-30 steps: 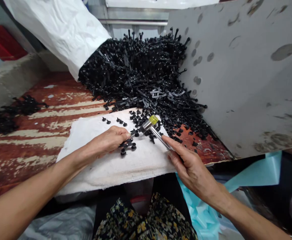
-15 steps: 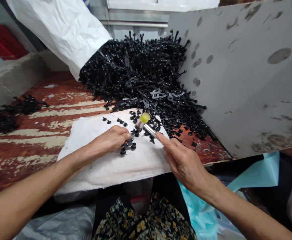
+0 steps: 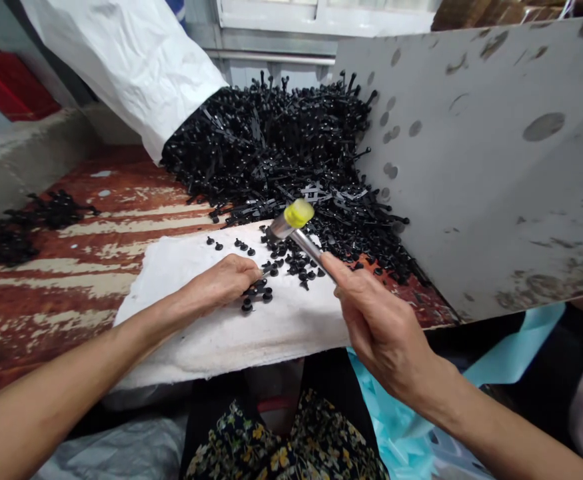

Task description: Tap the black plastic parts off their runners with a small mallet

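Red tabletop (image 3: 88, 250) (worn in pale streaks), stained grey panel (image 3: 486, 173).

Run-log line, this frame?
left hand: pinching small black knobbed part | right hand: gripping yellow-tipped silver metal hammer | below: white cloth pad

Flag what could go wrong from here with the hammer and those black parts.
1. Left hand pinches a black part near the head of the hammer in the right hand; an off-line blow might catch the fingertips.
2. Small loose pieces lie on the white cloth beside the held part; a knock could scatter them.
3. The big black heap slopes to the cloth; jolts might slide more onto it.
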Tool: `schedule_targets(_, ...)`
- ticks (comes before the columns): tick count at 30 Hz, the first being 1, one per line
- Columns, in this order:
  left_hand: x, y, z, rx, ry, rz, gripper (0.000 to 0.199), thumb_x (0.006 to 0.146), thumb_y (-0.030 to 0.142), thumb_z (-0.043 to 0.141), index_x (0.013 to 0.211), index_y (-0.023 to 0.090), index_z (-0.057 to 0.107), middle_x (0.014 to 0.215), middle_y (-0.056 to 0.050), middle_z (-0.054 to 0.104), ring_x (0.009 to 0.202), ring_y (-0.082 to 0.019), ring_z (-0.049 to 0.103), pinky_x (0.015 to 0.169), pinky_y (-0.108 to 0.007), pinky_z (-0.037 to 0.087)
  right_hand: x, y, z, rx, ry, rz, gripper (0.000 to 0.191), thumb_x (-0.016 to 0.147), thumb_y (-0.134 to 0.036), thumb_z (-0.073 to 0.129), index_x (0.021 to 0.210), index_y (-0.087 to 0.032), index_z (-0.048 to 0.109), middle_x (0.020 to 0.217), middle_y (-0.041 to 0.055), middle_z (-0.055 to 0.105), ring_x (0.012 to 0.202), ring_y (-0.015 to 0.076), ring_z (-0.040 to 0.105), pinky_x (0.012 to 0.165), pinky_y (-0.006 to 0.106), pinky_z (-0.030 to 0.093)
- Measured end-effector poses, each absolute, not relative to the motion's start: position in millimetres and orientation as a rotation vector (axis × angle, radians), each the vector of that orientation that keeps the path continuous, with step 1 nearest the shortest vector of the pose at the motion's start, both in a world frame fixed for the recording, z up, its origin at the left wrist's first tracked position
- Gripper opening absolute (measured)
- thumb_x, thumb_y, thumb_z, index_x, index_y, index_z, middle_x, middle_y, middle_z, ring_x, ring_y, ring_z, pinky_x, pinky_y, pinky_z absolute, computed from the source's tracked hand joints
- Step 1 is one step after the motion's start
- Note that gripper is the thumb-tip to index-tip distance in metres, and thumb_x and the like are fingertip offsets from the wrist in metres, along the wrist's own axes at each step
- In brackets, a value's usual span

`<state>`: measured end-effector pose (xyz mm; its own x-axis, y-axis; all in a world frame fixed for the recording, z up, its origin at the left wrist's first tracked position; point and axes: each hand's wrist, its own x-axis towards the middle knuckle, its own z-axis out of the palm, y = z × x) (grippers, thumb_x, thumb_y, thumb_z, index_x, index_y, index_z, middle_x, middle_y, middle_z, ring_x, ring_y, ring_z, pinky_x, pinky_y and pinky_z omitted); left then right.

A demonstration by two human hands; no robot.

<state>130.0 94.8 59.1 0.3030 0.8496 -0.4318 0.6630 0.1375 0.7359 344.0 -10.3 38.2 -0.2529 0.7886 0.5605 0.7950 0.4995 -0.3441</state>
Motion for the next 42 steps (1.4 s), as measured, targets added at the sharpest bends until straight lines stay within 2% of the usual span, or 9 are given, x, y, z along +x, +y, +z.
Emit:
schedule_targets(6, 129.5, 96.0, 56.7, 1.575, 1.441, 0.232, 0.032, 0.083, 0.018, 0.049, 0.053, 0.018, 0.041, 0.042, 0.006, 0.033, 0.035, -0.005, 0.023, 0.035, -0.019, 0.015, 346.1, -7.2, 31.5, -1.423, -2.245, -0.053, 0.066, 0.086, -0.003, 0.039, 0.148, -0.025, 0.04, 0.081, 0.0047, 0.062, 0.059, 0.015, 0.058, 0.054, 0.025, 0.053)
schedule_targets(12, 126.9, 97.0, 52.6, 1.551, 1.421, 0.214, 0.034, 0.084, 0.022, 0.049, 0.052, 0.02, 0.039, 0.041, 0.005, 0.033, 0.033, -0.007, 0.024, 0.034, -0.021, 0.016, 344.0, -11.0, 37.1, -1.281, -1.98, 0.037, 0.063, 0.092, -0.006, 0.038, 0.151, -0.026, 0.033, 0.105, 0.0088, 0.066, 0.088, 0.0185, 0.064, 0.079, 0.032, 0.057)
schedule_targets(17, 123.8, 98.5, 54.0, 1.547, 1.424, 0.212, 0.03, 0.082, 0.024, 0.051, 0.054, 0.019, 0.041, 0.042, 0.006, 0.032, 0.035, -0.006, 0.022, 0.036, -0.021, 0.014, 344.5, -6.8, 27.3, -1.458, -2.168, 0.127, 0.055, 0.089, -0.009, 0.037, 0.141, -0.019, 0.05, 0.088, 0.0089, 0.067, 0.071, 0.0193, 0.064, 0.063, 0.032, 0.056)
schedule_targets(21, 123.5, 89.6, 57.3, 1.621, 1.268, 0.172, 0.029, 0.081, 0.034, 0.052, 0.057, 0.018, 0.044, 0.046, 0.006, 0.034, 0.04, -0.006, 0.025, 0.04, -0.021, 0.018, 342.0, 1.7, 35.2, -1.422, -1.882, 0.415, 0.042, 0.093, -0.02, 0.041, 0.134, -0.017, 0.052, 0.113, 0.0122, 0.067, 0.096, 0.0216, 0.064, 0.083, 0.037, 0.053)
schedule_targets(24, 126.2, 77.0, 60.8, 1.748, 0.986, 0.115, 0.036, 0.081, 0.046, 0.051, 0.059, 0.017, 0.047, 0.051, 0.005, 0.038, 0.047, -0.008, 0.031, 0.045, -0.021, 0.024, 331.0, 7.4, 43.9, -1.395, -1.716, 0.807, 0.021, 0.09, -0.032, 0.053, 0.103, -0.018, 0.061, 0.083, 0.0026, 0.064, 0.072, 0.015, 0.059, 0.065, 0.027, 0.05)
schedule_targets(28, 118.5, 69.1, 63.1, 1.904, 0.928, 0.193, 0.042, 0.084, 0.055, 0.048, 0.067, 0.016, 0.054, 0.059, 0.003, 0.044, 0.055, -0.01, 0.04, 0.051, -0.023, 0.031, 315.0, 10.1, 41.2, -1.285, -1.435, 1.395, 0.016, 0.081, -0.035, 0.057, 0.078, -0.021, 0.049, 0.053, -0.0099, 0.038, 0.039, 0.0068, 0.032, 0.038, 0.021, 0.03)
schedule_targets(32, 95.5, 69.1, 58.3, 1.881, 1.326, 0.522, 0.048, 0.085, 0.063, 0.046, 0.089, 0.017, 0.06, 0.078, -0.002, 0.059, 0.071, -0.017, 0.052, 0.059, -0.027, 0.04, 308.4, 6.3, 34.8, -1.309, -1.242, 1.264, 0.017, 0.079, -0.037, 0.058, 0.078, -0.021, 0.05, 0.051, -0.0102, 0.039, 0.04, 0.007, 0.033, 0.039, 0.021, 0.029)
schedule_targets(37, 95.4, 62.5, 53.3, 1.75, 1.309, 0.474, 0.054, 0.081, 0.069, 0.046, 0.078, 0.016, 0.06, 0.074, -0.006, 0.063, 0.071, -0.02, 0.057, 0.062, -0.03, 0.044, 300.6, 2.5, 34.0, -1.327, -1.244, 1.203, 0.018, 0.082, -0.037, 0.056, 0.077, -0.022, 0.049, 0.049, -0.0101, 0.04, 0.039, 0.0077, 0.034, 0.041, 0.022, 0.029)
schedule_targets(42, 108.9, 56.8, 56.6, 1.325, 1.298, 0.632, 0.06, 0.068, 0.071, 0.06, 0.091, 0.015, 0.058, 0.082, -0.007, 0.067, 0.072, -0.019, 0.061, 0.06, -0.028, 0.046, 291.5, 2.1, 31.8, -1.332, -1.289, 1.181, 0.018, 0.084, -0.037, 0.053, 0.076, -0.022, 0.048, 0.049, -0.0096, 0.041, 0.04, 0.0079, 0.035, 0.041, 0.022, 0.027)
